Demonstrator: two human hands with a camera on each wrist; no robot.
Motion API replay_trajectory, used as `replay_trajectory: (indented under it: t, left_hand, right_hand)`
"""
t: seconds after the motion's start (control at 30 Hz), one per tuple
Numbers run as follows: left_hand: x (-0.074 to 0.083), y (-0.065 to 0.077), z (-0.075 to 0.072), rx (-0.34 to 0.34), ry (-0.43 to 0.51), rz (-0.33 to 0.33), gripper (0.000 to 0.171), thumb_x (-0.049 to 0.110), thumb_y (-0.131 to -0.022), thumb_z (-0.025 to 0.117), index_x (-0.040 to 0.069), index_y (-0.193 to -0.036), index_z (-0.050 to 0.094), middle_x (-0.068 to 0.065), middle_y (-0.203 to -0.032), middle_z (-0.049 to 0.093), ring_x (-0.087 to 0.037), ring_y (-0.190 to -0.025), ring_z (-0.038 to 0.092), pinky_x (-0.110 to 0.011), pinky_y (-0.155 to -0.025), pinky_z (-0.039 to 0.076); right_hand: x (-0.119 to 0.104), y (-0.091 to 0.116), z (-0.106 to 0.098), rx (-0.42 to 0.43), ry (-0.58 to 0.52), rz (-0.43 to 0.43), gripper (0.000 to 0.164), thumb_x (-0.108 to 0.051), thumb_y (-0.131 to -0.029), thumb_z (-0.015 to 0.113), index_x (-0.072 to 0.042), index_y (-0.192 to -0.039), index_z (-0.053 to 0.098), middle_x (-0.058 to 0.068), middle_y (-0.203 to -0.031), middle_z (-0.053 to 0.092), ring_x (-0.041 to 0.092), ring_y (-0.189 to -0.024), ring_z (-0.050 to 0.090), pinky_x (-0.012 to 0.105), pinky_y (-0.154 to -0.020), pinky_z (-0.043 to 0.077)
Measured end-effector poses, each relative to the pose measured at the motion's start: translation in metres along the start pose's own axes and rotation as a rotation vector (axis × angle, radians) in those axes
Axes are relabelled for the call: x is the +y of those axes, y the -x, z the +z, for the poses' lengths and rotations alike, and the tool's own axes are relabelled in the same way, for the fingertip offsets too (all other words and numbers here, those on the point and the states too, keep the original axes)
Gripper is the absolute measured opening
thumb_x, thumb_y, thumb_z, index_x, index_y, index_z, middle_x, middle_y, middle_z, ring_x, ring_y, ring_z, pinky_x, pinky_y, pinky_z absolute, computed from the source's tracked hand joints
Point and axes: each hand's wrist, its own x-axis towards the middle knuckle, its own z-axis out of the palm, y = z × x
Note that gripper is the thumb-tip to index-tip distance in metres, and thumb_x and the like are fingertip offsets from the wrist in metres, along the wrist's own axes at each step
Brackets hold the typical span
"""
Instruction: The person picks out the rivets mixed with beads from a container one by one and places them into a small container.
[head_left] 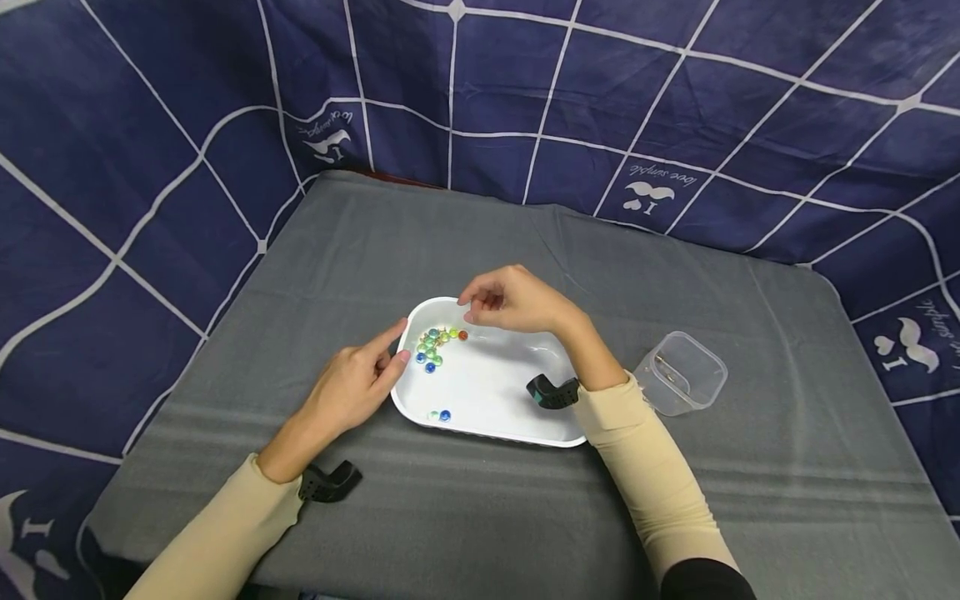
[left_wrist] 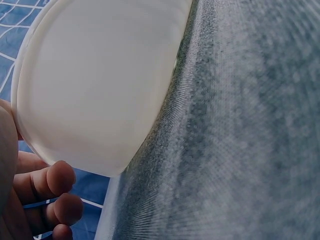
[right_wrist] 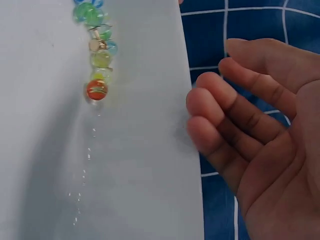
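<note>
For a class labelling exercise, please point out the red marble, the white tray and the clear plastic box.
Red marble [right_wrist: 97, 90]: right wrist view, middle of its visible side.
White tray [head_left: 487, 387]: head view, bare floor.
Clear plastic box [head_left: 700, 372]: head view, bare plastic right of centre.

Glossy plastic tray; glassy marbles; matt cloth.

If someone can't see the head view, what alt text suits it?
A person's left fingers touch a white, rounded rectangular plastic tray holding colourful glass marbles; the right fingers are by its far edge. A clear plastic box sits to the right.
</note>
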Motion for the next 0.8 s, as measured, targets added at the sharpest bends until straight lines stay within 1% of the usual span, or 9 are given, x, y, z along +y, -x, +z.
replay_trajectory:
  t: [0.17, 0.4, 0.6, 0.8]
  left_hand:
    - [0.0, 0.0, -0.001, -0.004, 0.0, 0.003, 0.043, 0.016, -0.099, 0.059, -0.004, -0.137, 0.056, 0.008, -0.061, 0.05, -0.002, -0.049, 0.039, -0.027, -0.048, 0.036]
    - [0.0, -0.001, -0.001, -0.008, -0.001, -0.001, 0.043, 0.016, -0.1, 0.058, -0.004, -0.137, 0.056, 0.007, -0.062, 0.05, -0.003, -0.049, 0.039, -0.027, -0.047, 0.036]
    - [-0.001, 0.0, 0.0, -0.011, 0.0, -0.001, 0.043, 0.017, -0.1, 0.058, -0.004, -0.137, 0.055, 0.007, -0.062, 0.05, -0.002, -0.049, 0.039, -0.027, -0.047, 0.036]
    - [-0.001, 0.0, -0.001, -0.001, -0.002, 0.008, 0.043, 0.016, -0.099, 0.058, -0.004, -0.137, 0.056, 0.008, -0.062, 0.05, -0.003, -0.049, 0.039, -0.027, -0.048, 0.036]
  right_hand:
    - [0.0, -0.001, 0.003, -0.024, 0.021, -0.011, 0.016, -0.005, -0.087, 0.071, 0.001, -0.101, 0.073, -0.004, -0.074, 0.064, 0.01, -0.065, 0.056, 0.025, -0.062, 0.047]
    - [-0.001, -0.005, 0.01, -0.07, 0.046, -0.025, 0.016, -0.004, -0.086, 0.069, 0.001, -0.101, 0.072, -0.004, -0.074, 0.067, 0.01, -0.067, 0.06, 0.027, -0.066, 0.051]
    - [-0.007, -0.007, 0.015, -0.108, 0.109, -0.039, 0.018, -0.007, -0.086, 0.069, 0.001, -0.102, 0.071, -0.005, -0.073, 0.066, 0.009, -0.067, 0.059, 0.026, -0.066, 0.05]
    - [-0.008, -0.011, 0.023, -0.156, 0.142, -0.049, 0.016, -0.008, -0.086, 0.069, -0.002, -0.101, 0.072, -0.005, -0.074, 0.066, 0.006, -0.068, 0.058, 0.024, -0.067, 0.05]
